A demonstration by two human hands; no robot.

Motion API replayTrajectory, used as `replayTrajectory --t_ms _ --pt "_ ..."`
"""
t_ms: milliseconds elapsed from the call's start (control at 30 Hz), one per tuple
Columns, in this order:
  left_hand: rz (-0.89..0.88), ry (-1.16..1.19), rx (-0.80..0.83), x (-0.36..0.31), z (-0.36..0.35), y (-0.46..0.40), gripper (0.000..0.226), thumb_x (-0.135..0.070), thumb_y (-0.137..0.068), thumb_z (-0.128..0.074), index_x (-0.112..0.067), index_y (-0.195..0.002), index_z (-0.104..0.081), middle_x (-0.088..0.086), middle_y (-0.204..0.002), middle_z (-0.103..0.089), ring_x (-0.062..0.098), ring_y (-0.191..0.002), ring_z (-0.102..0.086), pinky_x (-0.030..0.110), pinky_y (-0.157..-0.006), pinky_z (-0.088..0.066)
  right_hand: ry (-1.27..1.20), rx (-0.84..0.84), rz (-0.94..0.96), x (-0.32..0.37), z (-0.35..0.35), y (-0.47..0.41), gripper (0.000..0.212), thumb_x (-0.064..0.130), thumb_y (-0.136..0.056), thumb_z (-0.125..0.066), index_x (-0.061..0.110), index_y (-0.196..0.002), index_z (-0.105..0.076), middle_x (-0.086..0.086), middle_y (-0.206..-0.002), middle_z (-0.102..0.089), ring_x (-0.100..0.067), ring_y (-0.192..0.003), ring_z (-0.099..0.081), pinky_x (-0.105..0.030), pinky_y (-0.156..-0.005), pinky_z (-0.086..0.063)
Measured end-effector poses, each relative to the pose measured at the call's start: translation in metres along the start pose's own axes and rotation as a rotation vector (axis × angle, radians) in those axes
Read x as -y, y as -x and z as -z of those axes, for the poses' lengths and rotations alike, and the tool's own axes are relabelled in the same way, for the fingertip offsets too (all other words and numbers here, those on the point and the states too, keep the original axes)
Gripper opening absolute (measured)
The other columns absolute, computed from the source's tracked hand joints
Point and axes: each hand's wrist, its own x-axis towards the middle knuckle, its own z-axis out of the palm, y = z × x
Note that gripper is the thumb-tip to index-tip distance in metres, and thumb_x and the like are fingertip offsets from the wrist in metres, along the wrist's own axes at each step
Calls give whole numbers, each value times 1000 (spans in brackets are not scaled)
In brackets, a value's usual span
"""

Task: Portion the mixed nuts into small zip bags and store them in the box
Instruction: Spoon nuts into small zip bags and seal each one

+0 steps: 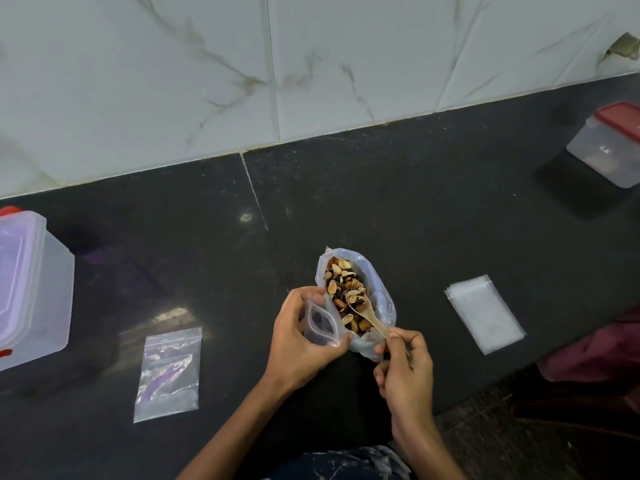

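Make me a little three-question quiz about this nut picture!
1. True or false: the right hand holds a spoon.
2. What does the left hand hold open? A) small zip bag B) red-lidded box C) stack of empty bags
3. Fill in: the spoon's bowl rests in the big bag of ____.

Key: 1 true; 2 A; 3 nuts.
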Motion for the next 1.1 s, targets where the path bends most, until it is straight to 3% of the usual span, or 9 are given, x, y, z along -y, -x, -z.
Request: replayTrajectory --t_ms 167,300,467,667,767,867,967,1100 --pt "-15 7 -11 -13 4 -3 51 -20 -60 -82 -17 -102 -53 -11 -103 -61 11 -99 -63 18 -79 -52 -8 -26 20 3 6 2 14 14 -99 -43 13 -95 -56 -5 -70 -57 -4 -38 -41 -14 -34 -30" --pt "-36 28 -36 -18 6 -5 46 -16 -62 -82 -20 -99 -54 -7 -99 -62 15 -95 -63 22 -80 -52 -14 -40 33 10 10 5 14 13 -98 -44 12 -94 -57 -5 -68 -57 -4 -37 -40 -15 -33 -30" --pt "-48 7 -30 -21 8 -6 48 -26 -64 -80 -13 -104 -57 -10 -101 -63 15 -100 -63 29 -84 -54 -50 32 148 40 17 23 15 11 -97 -44 10 -90 -58 2 -57 -57 -6 -35 -38 -15 -31 -28" --pt "-43 9 -33 -28 6 -8 50 -22 -65 -79 -11 -109 -58 -8 -103 -66 11 -100 -63 18 -82 -50 3 185 290 56 11 40 15 8 -95 -45 4 -88 -57 0 -58 -59 -8 -37 -39 -16 -34 -32" --pt "-31 41 -19 -32 5 -8 49 -21 -65 -78 -12 -109 -58 -7 -102 -66 11 -99 -64 17 -83 -50 111 232 349 48 7 42 13 18 -95 -47 14 -88 -58 0 -65 -62 -7 -43 -43 -19 -39 -36" --pt "-26 68 -31 -31 5 -8 51 -10 -66 -81 -10 -111 -57 -2 -103 -66 13 -100 -64 19 -83 -51 388 219 558 38 5 40 17 44 -86 -43 32 -88 -56 13 -77 -65 -2 -58 -57 -15 -49 -41" --pt "-7 137 -30 -30 5 -8 58 11 -65 -80 -7 -113 -54 4 -106 -63 13 -100 -64 19 -76 -53 648 212 817 32 6 38 9 40 -91 -43 38 -93 -52 24 -86 -62 4 -76 -61 -15 -56 -48" --pt "-10 115 -52 -28 7 -8 62 1 -61 -82 -16 -113 -53 -1 -99 -65 9 -90 -65 21 -69 -54 735 188 1018 31 6 37 10 35 -94 -44 35 -98 -53 22 -91 -59 6 -81 -59 -15 -55 -50"
